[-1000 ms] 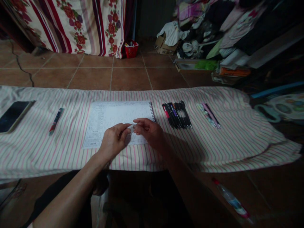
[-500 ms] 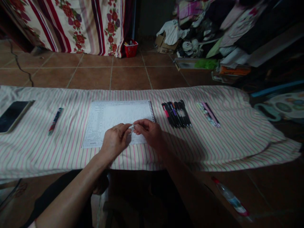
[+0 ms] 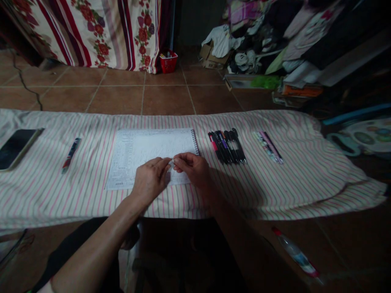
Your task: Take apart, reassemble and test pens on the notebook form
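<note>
Over the lower part of a spiral-bound notebook (image 3: 159,142), my left hand (image 3: 150,176) and my right hand (image 3: 193,167) meet with pinched fingertips. Between them is a small pale, shiny piece (image 3: 171,162), mostly covered by the fingers; its kind cannot be made out. The notebook lies open, with writing or print on its page and its spiral on the right. Just right of it lies a row of several dark pens (image 3: 227,146). Farther right are a few slim pastel pens (image 3: 269,147). A dark patterned pen (image 3: 71,155) lies alone to the left.
A striped cloth (image 3: 293,179) covers the table. At its left end rests a phone (image 3: 16,148). On the tiled floor are a plastic bottle (image 3: 296,252) near the front right and a red basket (image 3: 169,62) at the back. Clothes and a cardboard box (image 3: 214,57) are piled beyond.
My left fingers have closed further over the small shiny piece, so less of it shows. Both hands have shifted very slightly right; the things on the table stay put.
</note>
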Tool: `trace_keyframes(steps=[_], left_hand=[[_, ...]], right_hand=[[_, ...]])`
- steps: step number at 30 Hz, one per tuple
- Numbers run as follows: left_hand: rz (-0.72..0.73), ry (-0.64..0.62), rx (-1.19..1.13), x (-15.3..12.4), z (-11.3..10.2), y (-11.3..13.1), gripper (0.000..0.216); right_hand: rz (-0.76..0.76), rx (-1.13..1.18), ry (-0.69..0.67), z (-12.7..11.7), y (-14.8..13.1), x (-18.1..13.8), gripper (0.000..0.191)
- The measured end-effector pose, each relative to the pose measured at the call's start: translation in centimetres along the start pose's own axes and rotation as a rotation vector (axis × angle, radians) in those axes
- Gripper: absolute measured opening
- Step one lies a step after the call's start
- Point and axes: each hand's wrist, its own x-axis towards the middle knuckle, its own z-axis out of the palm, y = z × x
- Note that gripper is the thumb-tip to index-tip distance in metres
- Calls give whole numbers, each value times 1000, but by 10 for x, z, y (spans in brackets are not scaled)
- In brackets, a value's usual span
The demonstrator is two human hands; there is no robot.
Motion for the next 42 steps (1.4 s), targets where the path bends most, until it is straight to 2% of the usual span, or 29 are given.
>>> trace_keyframes(steps=[4,14,21,27,30,33,36,39,42], left_hand=[[-16,26,-61,1,-1,0,24],[21,-38,147,0,1,4,28],[-105,-16,-61,4,1,3,23],[-132,-32,-81,2,1,5,26],[-283,16,-322,6,-2,6,23],[-567,72,-817,14,-9,5,23],[-815,151,-1292,22,-17,3,17],[-941,257,-1521,26,-24,-1,6],[-995,254,-1641,26,-24,-1,11]], right_hand=[[14,8,-8,-1,-7,-2,25],[-38,-40,7,1,3,0,25],[-25,-15,7,3,-3,2,26],[-44,-105,18,3,-3,1,25],[-179,-191,-3,6,-4,-3,24],[-384,-369,-7,9,-6,-7,36],[-584,-624,-1,9,-7,-7,38],[-699,-836,-109,12,-2,-8,45],[-746,-955,-189,18,6,-9,46]])
